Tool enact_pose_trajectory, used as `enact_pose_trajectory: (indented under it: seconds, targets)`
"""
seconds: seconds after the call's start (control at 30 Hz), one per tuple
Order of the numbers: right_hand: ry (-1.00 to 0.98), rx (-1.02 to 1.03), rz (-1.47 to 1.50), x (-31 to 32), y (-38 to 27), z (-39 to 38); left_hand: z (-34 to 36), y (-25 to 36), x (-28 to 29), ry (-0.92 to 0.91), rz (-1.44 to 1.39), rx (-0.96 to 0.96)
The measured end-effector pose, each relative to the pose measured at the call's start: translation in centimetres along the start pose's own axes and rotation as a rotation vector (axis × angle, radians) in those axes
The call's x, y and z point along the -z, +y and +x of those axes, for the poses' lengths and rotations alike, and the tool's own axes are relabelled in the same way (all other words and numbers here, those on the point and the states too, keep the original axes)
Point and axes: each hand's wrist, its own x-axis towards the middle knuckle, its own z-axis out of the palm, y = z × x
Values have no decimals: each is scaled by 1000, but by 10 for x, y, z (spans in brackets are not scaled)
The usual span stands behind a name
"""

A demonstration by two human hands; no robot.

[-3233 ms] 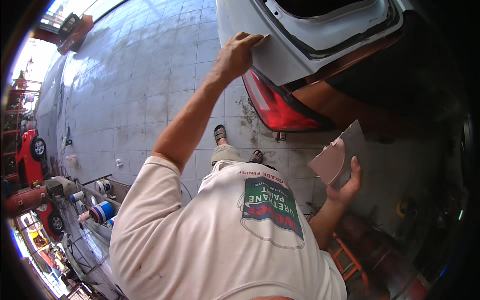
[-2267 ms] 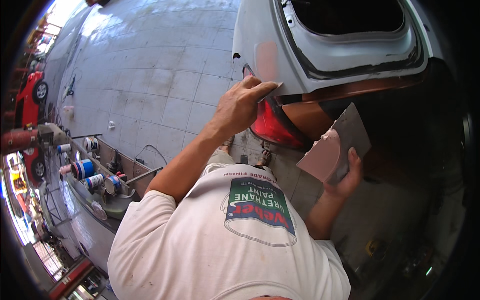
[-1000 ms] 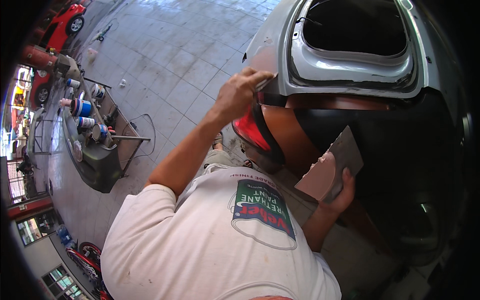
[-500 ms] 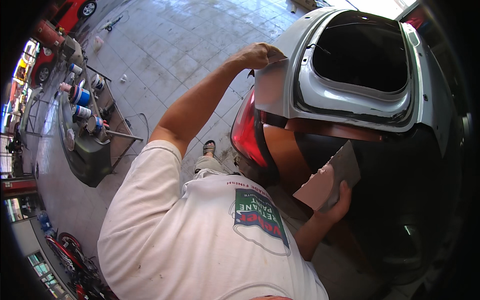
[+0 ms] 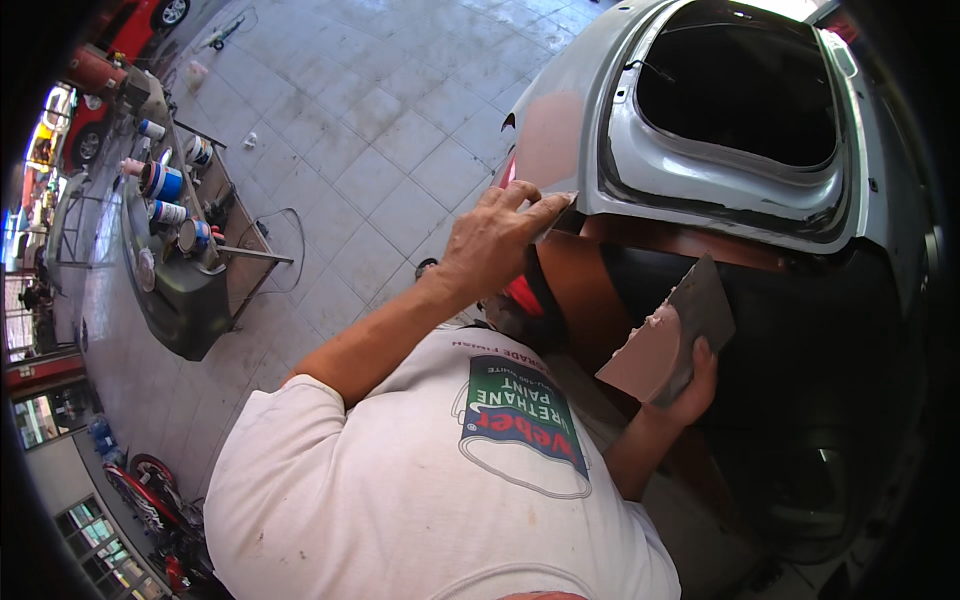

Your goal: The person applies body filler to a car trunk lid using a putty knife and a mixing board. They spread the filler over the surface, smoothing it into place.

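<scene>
My left hand [image 5: 497, 238] is closed on a thin putty spreader [image 5: 560, 212], whose blade is at the lower edge of the silver-grey car panel beside the tail light. A smooth patch of pink body filler [image 5: 550, 130] covers the panel just above it. The red tail light [image 5: 524, 295] is partly hidden behind my hand. My right hand [image 5: 694, 388] grips a flat grey mixing board [image 5: 712, 305] from below, in front of the dark bumper. A thick layer of pink filler [image 5: 645, 355] lies on the board, with a ragged ridge along one edge.
To the left, a metal-framed stand carries several paint cans [image 5: 160, 183]; a dark loose bumper [image 5: 185, 315] is next to it. A cable [image 5: 295, 235] trails over the tiled floor [image 5: 350, 150]. A red motorcycle [image 5: 150, 495] stands lower left, a red car [image 5: 135, 40] farther off.
My left hand with the spreader has come down the panel towards me, from the top of the filler patch to its lower edge. The board in my right hand has barely shifted.
</scene>
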Motion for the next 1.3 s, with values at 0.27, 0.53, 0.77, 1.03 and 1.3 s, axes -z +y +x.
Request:
enact_pose_trajectory:
  seconds: [0.27, 0.53, 0.77, 1.03, 1.3]
  targets:
    - [-33, 81, -31, 1, 5, 0, 174, -102, 8, -80, -182, -33]
    - [164, 67, -32, 26, 15, -36, 192, -119, -25, -235, -474, 68]
    - [270, 14, -118, 22, 20, -33, 26, -25, -6, 20, -76, -77]
    - [71, 19, -15, -4, 8, -18, -37, -1, -5, 38, -67, -104]
    - [-20, 75, 38, -23, 10, -32, 134, -98, 38, 9, -171, -82]
